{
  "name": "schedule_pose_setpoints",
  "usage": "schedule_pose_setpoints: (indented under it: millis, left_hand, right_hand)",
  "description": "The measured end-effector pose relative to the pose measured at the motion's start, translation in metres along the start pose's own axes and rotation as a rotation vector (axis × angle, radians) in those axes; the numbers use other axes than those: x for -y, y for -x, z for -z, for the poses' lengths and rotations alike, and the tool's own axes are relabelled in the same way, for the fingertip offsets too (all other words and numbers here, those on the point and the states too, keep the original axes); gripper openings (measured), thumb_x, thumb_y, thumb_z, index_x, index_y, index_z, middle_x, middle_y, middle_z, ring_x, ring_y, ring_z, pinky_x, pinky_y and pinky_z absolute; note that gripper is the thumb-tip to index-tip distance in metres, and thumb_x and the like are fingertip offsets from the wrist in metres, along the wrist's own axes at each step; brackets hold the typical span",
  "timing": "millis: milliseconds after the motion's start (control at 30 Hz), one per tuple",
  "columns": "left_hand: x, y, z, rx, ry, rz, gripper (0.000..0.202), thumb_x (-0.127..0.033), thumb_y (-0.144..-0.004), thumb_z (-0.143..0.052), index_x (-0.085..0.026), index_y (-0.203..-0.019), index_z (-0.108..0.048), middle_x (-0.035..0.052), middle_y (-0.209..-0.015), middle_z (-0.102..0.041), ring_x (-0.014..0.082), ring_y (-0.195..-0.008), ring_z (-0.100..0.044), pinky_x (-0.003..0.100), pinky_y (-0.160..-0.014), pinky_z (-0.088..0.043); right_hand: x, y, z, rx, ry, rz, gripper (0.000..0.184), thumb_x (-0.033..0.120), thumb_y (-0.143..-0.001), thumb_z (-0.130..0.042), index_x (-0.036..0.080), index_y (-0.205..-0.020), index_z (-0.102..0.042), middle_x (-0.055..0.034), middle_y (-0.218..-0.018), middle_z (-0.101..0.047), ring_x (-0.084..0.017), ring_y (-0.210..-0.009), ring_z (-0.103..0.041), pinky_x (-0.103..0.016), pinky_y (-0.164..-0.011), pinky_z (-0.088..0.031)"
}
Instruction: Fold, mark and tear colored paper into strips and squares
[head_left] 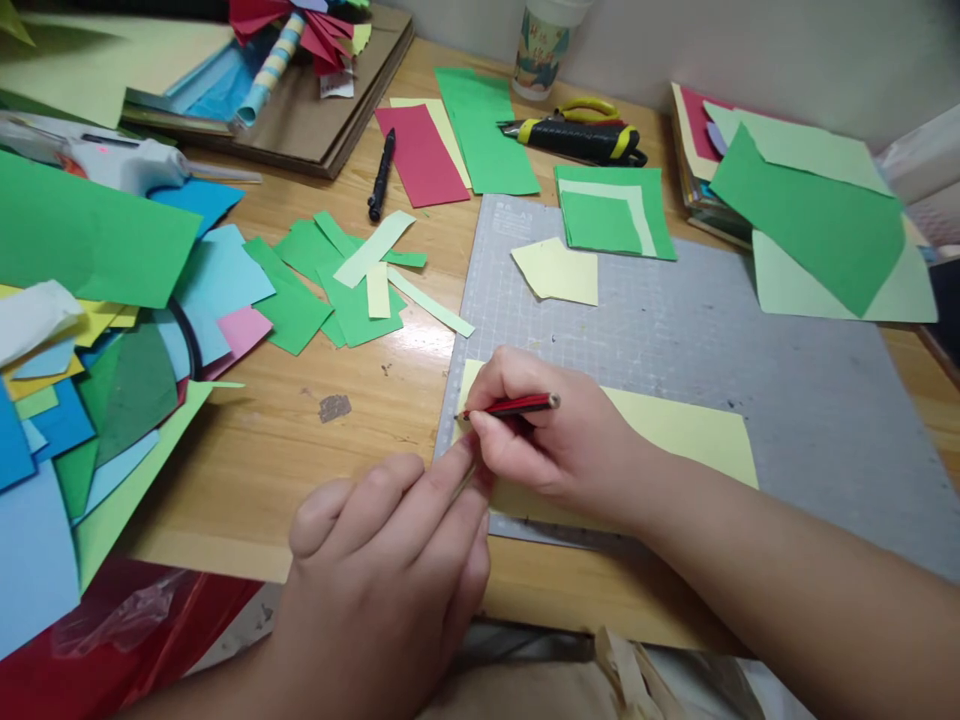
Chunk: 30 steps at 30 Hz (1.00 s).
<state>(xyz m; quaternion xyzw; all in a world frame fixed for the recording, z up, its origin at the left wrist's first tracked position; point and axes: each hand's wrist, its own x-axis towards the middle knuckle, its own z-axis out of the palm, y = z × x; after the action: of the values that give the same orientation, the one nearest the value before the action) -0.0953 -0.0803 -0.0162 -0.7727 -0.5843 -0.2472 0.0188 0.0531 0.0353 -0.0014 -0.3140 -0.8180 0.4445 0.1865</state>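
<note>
My right hand (pixel 551 435) grips a red pencil (pixel 517 405), its tip at the left edge of a pale yellow paper sheet (pixel 690 435) lying on the grey cutting mat (pixel 697 340). My left hand (pixel 390 560) rests near the table's front edge, fingers together and extended, fingertips pressing the yellow sheet's left corner beside the pencil tip. It holds nothing.
Green and pale paper scraps (pixel 345 285) lie left of the mat. A heap of coloured paper (pixel 90 330) and a glue gun (pixel 112 160) fill the left. A black marker (pixel 381 175), utility knife (pixel 581 140), cup (pixel 544 45) and stacked paper (pixel 810 215) sit behind.
</note>
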Motion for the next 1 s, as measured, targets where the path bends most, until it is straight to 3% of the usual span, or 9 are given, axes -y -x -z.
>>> schedule_pose_setpoints:
  millis: [200, 333, 467, 567, 667, 800, 900, 1000]
  left_hand:
    - [0.000, 0.003, 0.001, 0.022, 0.002, 0.002, 0.017, -0.025, -0.088, -0.056, -0.025, -0.102, -0.067, -0.0055, -0.111, -0.073, 0.0206, -0.093, -0.061, 0.041, -0.074, -0.040]
    - [0.000, 0.003, 0.000, 0.018, -0.002, -0.001, 0.020, -0.025, -0.088, -0.057, -0.024, -0.105, -0.067, -0.0055, -0.112, -0.073, 0.0208, -0.093, -0.061, 0.040, -0.075, -0.041]
    - [0.000, 0.002, 0.000, -0.002, 0.026, 0.007, 0.025, -0.022, -0.084, -0.063, -0.025, -0.109, -0.066, -0.0060, -0.118, -0.071, 0.0201, -0.092, -0.062, 0.038, -0.077, -0.043]
    - [0.000, -0.001, 0.003, 0.003, 0.069, 0.077, 0.019, -0.022, -0.084, -0.064, -0.029, -0.101, -0.068, -0.0060, -0.112, -0.072, 0.0201, -0.092, -0.061, 0.038, -0.079, -0.041]
    - [0.000, -0.004, 0.008, 0.079, 0.105, 0.129, 0.012, -0.024, -0.087, -0.059, -0.029, -0.091, -0.068, -0.0028, -0.103, -0.071, 0.0205, -0.091, -0.060, 0.038, -0.079, -0.039]
    - [-0.001, -0.007, 0.012, 0.151, 0.081, 0.135, 0.014, -0.025, -0.088, -0.055, -0.028, -0.091, -0.068, 0.0000, -0.104, -0.069, 0.0213, -0.094, -0.059, 0.037, -0.078, -0.037]
    - [-0.003, -0.008, 0.014, 0.180, 0.046, 0.143, 0.016, -0.026, -0.089, -0.052, -0.027, -0.092, -0.067, 0.0014, -0.107, -0.068, 0.0221, -0.096, -0.058, 0.038, -0.078, -0.036]
    - [-0.005, -0.014, 0.016, 0.222, 0.003, 0.131, 0.016, -0.027, -0.090, -0.049, -0.026, -0.088, -0.066, 0.0024, -0.105, -0.067, 0.0229, -0.096, -0.056, 0.039, -0.078, -0.035]
  right_hand:
    - [0.000, 0.000, 0.000, 0.004, 0.033, 0.020, 0.014, 0.009, -0.075, -0.050, 0.022, -0.077, -0.045, 0.0041, -0.071, -0.055, -0.010, -0.059, -0.049, -0.024, -0.053, -0.037]
    - [0.001, 0.001, -0.001, -0.008, -0.038, -0.003, 0.010, 0.014, -0.081, -0.051, 0.022, -0.078, -0.047, 0.0030, -0.071, -0.054, -0.012, -0.062, -0.051, -0.025, -0.056, -0.040]
    - [-0.002, 0.000, -0.002, -0.298, -0.277, -0.036, 0.007, 0.024, -0.092, -0.049, 0.023, -0.085, -0.051, 0.0011, -0.080, -0.057, -0.013, -0.072, -0.058, -0.027, -0.065, -0.046]
    - [-0.006, 0.000, 0.003, -0.478, -0.306, -0.014, 0.011, 0.030, -0.097, -0.043, 0.024, -0.097, -0.052, -0.0004, -0.093, -0.060, -0.013, -0.083, -0.060, -0.030, -0.076, -0.047]
    - [-0.008, 0.007, 0.019, -0.418, -0.121, -0.076, 0.013, 0.032, -0.099, -0.041, 0.024, -0.098, -0.050, -0.0009, -0.094, -0.060, -0.015, -0.086, -0.059, -0.032, -0.079, -0.045]
    - [-0.012, 0.035, 0.050, -0.232, 0.200, -0.271, 0.013, 0.030, -0.092, -0.050, 0.024, -0.102, -0.045, 0.0001, -0.086, -0.060, -0.015, -0.074, -0.056, -0.030, -0.065, -0.041]
    - [-0.019, 0.062, 0.069, -0.172, 0.259, -0.329, 0.022, 0.032, -0.090, -0.053, 0.023, -0.108, -0.044, -0.0019, -0.090, -0.061, -0.017, -0.076, -0.057, -0.031, -0.068, -0.043]
    - [-0.029, 0.084, 0.079, -0.193, 0.294, -0.347, 0.028, 0.035, -0.087, -0.056, 0.022, -0.109, -0.045, -0.0033, -0.092, -0.062, -0.018, -0.078, -0.058, -0.033, -0.071, -0.045]
